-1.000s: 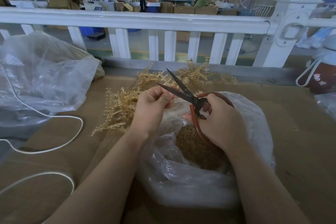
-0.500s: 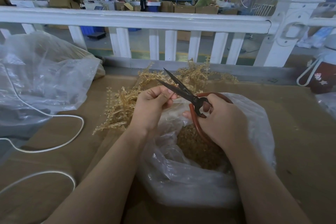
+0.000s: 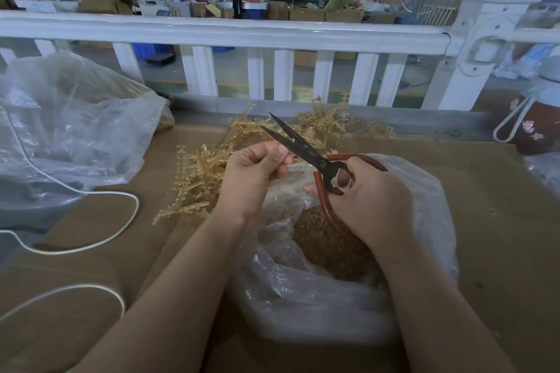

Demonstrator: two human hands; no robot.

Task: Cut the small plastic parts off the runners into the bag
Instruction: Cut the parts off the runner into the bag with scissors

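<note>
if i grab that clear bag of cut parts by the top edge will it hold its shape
Probably not: the clear bag is thin, crinkled film and looks floppy. The cut parts pooled low would likely sag and shift, so it may slump or spill.

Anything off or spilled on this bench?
No spill visible: cut amber parts sit inside the open clear plastic bag. Mildly odd: the white cord trails loosely over the brown cardboard table top. The right hand holds the red-handled black scissors open beside the left hand.

both hands (image 3: 306, 188) curled, close together
</note>
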